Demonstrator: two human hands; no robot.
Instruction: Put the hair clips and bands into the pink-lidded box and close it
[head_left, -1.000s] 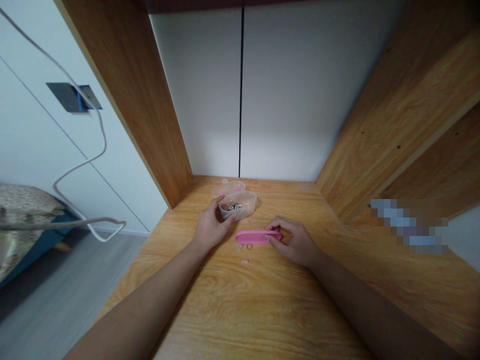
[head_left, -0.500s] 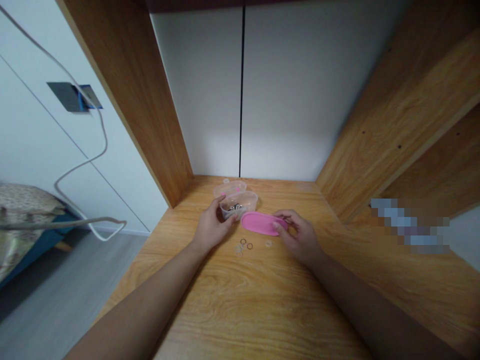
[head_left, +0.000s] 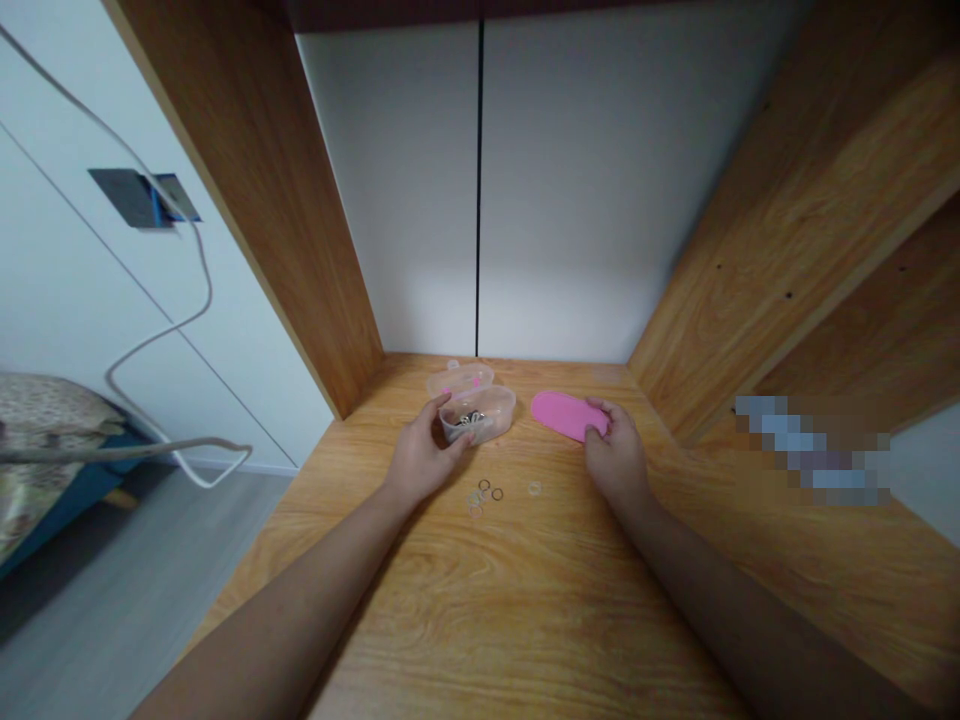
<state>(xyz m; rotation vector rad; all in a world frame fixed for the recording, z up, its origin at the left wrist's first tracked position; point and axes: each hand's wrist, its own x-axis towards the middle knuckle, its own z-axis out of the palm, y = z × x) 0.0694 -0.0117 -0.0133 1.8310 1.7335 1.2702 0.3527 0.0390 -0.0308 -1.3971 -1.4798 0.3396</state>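
My left hand [head_left: 426,450] grips the left side of a clear plastic box [head_left: 496,418], thumb in front and fingers behind. Its hinged clear lid [head_left: 471,378] is tipped back, with pink spots near the hinge. Several dark and pale small rings [head_left: 471,418] lie in the box. My right hand [head_left: 616,452] pinches the right end of a flat pink oval lid [head_left: 562,412], held apart from the box on its right. On the wood between my hands lie several loose hair ties [head_left: 484,494], dark and pale, and a pale one [head_left: 535,488] lies nearer my right hand.
The wooden surface [head_left: 450,620] ends against a white back panel [head_left: 555,220]. Wooden side panels [head_left: 300,220] rise at left and right. A white cable [head_left: 202,260] hangs at the left, near a bed [head_left: 45,430]. A blurred patch [head_left: 810,450] sits at the right.
My right hand has moved the pink oval lid rightward and back, away from the box. My left hand stays on the box.
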